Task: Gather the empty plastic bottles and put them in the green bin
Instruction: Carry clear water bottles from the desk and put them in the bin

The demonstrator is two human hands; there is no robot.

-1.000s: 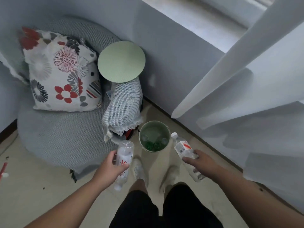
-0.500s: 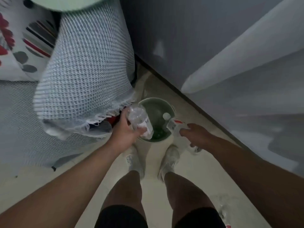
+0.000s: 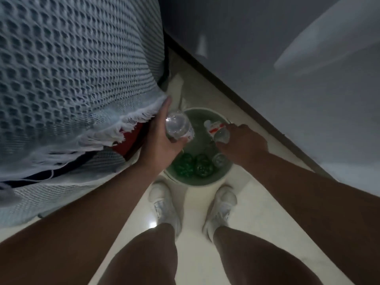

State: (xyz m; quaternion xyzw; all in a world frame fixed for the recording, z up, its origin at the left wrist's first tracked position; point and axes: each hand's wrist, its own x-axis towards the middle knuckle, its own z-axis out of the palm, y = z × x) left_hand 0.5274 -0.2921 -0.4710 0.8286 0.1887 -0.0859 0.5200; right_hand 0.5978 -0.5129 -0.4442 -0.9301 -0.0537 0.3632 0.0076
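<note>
While our left hand (image 3: 162, 138) wraps a clear bottle (image 3: 178, 126) base-up at the green bin's (image 3: 205, 181) left rim, our right hand (image 3: 242, 144) clasps a red-labelled bottle (image 3: 216, 129) over the right side, cap pointing inward. Both look ready to drop — but the left one sits close to the fringed waffle blanket (image 3: 82, 79) and could tip outside the rim if let go early. Green bottles (image 3: 193, 164) and a clear one (image 3: 219, 159) already crowd the bottom, so a bounce out is possible. Our right fingers are hidden, and blur hides the labels' print
</note>
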